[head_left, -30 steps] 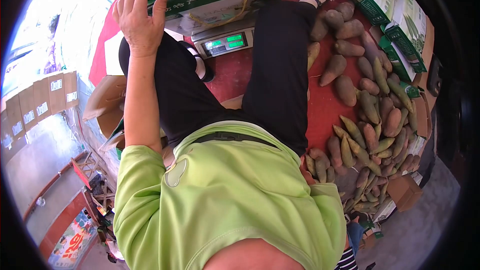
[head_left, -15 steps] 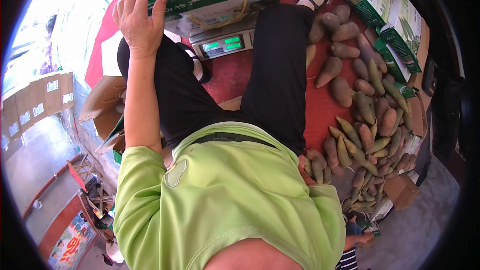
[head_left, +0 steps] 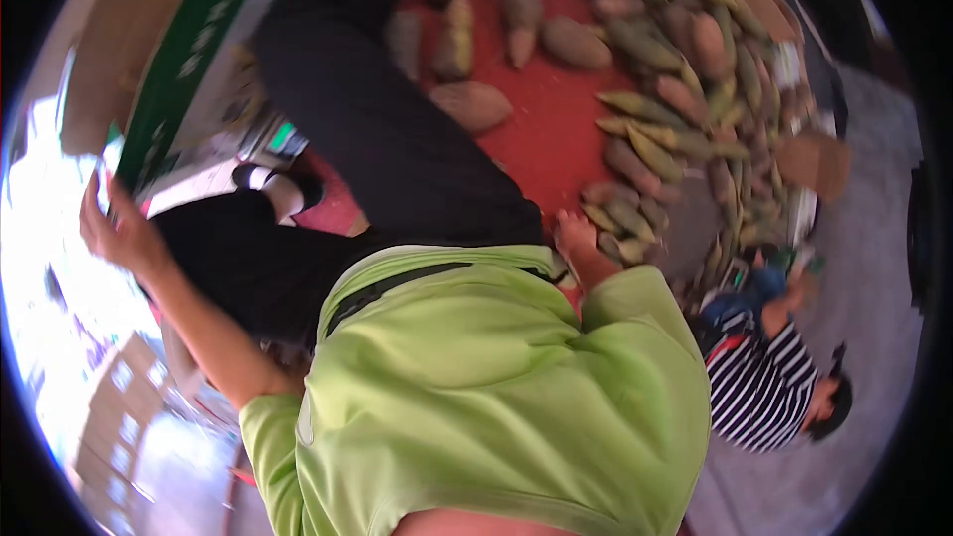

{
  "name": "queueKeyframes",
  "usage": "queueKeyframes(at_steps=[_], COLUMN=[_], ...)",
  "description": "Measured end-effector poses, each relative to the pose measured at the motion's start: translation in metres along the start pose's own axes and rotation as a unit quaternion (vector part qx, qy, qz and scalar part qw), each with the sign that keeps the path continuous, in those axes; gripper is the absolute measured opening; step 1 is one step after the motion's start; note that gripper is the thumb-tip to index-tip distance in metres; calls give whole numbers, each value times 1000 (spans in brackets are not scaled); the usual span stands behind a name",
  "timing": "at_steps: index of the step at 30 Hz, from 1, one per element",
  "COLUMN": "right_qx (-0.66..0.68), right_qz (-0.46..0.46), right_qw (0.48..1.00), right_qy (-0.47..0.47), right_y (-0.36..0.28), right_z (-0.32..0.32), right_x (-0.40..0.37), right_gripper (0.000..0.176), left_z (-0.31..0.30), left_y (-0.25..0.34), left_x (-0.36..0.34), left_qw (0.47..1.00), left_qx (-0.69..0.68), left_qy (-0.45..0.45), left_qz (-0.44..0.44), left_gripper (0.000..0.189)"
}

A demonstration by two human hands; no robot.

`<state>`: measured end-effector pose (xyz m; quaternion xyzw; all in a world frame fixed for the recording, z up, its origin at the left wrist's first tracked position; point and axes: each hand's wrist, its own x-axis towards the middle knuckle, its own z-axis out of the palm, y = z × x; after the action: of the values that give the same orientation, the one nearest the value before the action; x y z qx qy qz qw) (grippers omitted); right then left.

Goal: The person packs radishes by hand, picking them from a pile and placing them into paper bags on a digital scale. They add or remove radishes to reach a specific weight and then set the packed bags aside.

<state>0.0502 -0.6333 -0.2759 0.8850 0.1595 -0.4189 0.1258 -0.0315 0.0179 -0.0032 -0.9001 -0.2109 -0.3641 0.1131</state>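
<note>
At the far left, my left hand (head_left: 121, 230) has its thumb and fingers closed at the lower corner of a green-and-white cardboard box (head_left: 204, 60). The box is tilted in view, and a scale with a lit green display (head_left: 283, 139) is partly hidden beside it. My right hand (head_left: 576, 234) rests low by my right hip, with short, blurred fingers that look spread and hold nothing visible. Right next to it lie small greenish root vegetables (head_left: 620, 213). A reddish root that looks like a sweet potato (head_left: 471, 106) lies beside my leg.
A large heap of reddish and greenish roots (head_left: 685, 50) covers the red mat (head_left: 541, 129) to the right. A person in a striped top (head_left: 759, 377) is beyond it, near a brown carton flap (head_left: 814, 164). Stacked cartons (head_left: 124, 427) stand at lower left.
My view has turned toward the right, so the box and scale sit further left. My right hand, mostly hidden before, now shows beside the roots. The striped-top person has come further into view.
</note>
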Motion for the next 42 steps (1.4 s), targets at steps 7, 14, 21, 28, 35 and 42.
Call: queueKeyframes(at_steps=[7, 14, 21, 28, 35, 42], right_qx=[125, 475, 243, 168, 85, 4], right_qz=[115, 249, 118, 127, 74, 80], right_qw=[985, 814, 951, 971, 981, 986], right_qy=[24, 225, -152, -115, -156, -145], right_y=[21, 23, 21, -20, -45, -71], right_z=[-2, -57, 68, 85, 44, 73], right_x=[17, 39, 10, -36, -28, -9], right_gripper=[35, 50, 54, 78, 67, 40], left_z=[-2, -1, -6, -1, -2, -1], left_y=[0, 11, 11, 8, 14, 8], left_x=[2, 5, 2, 6, 4, 4], left_qw=[999, 999, 995, 998, 998, 997], left_qx=[32, 13, 36, 44, 34, 37], left_qy=[-30, -24, -39, -17, -40, -59], left_qz=[-22, -39, -84, -31, -44, -40], left_gripper=[22, 26, 29, 35, 33, 31])
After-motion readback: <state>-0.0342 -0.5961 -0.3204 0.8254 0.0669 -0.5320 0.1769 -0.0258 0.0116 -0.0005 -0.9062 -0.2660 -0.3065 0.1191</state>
